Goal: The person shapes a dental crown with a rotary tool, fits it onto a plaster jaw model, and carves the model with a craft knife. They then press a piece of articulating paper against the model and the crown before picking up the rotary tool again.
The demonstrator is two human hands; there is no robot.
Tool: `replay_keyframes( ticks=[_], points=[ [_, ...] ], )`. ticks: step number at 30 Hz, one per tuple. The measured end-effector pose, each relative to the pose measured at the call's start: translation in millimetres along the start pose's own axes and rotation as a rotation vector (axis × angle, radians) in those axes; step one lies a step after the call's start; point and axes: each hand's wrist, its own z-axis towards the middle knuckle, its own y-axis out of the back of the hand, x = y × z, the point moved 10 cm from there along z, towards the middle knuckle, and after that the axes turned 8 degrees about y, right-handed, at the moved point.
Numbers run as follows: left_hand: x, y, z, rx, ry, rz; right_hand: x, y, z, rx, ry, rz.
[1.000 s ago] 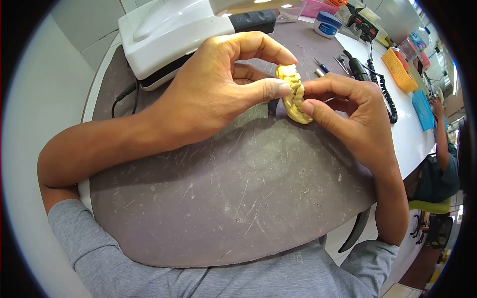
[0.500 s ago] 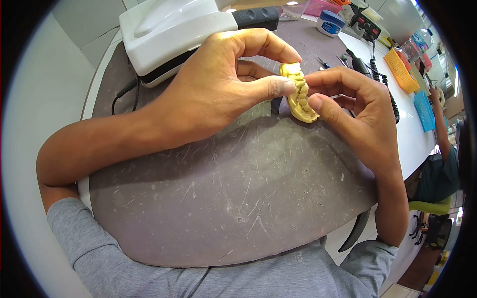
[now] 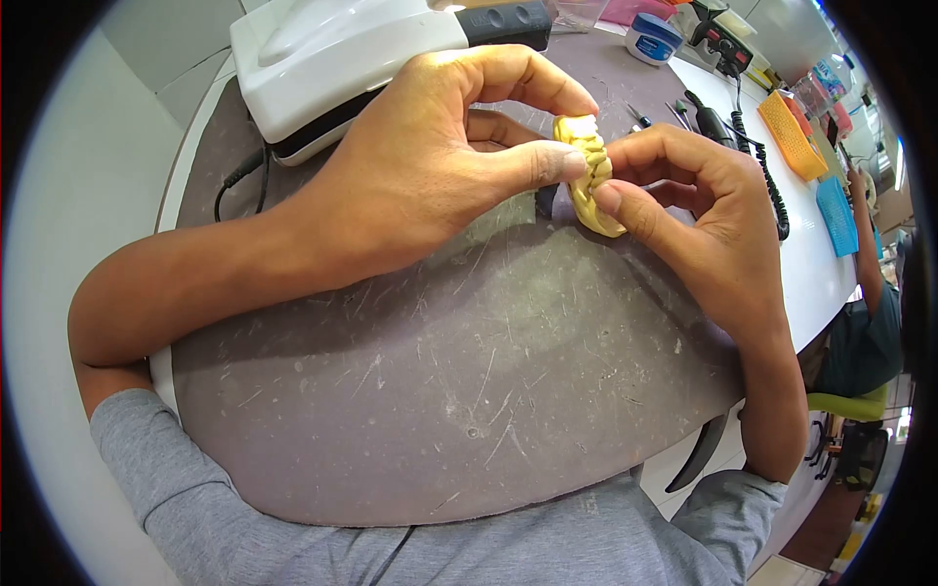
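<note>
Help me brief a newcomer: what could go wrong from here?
The yellow dental model could slip, as the left hand and right hand hold it in finger pinches. Dropped on the grey work surface, it might chip. The right hand could snag the coiled black cord near it.

From afar, I see the cast (image 3: 588, 205) as matt and plaster-like, its relief lumpy. The mat (image 3: 430, 391) looks dull and heavily scratched. I make out smooth, glossy plastic on the white unit (image 3: 332, 63) and a shine on the jar (image 3: 652, 41). The orange basket (image 3: 793, 139) and blue basket (image 3: 837, 217) are perforated plastic; the shirt (image 3: 508, 527) is matt cloth.
</note>
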Motion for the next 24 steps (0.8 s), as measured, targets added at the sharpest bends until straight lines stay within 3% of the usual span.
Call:
replay_keyframes(
  ticks=[12,24],
  points=[
    [0.0,-0.6,0.0,0.002,0.031,-0.006,0.0,3.3,-1.0,-0.049,-0.004,0.095],
    [-0.5,-0.7,1.1,0.000,-0.001,0.010,1.2,2.5,0.6,-0.023,0.007,-0.002]
  ],
)
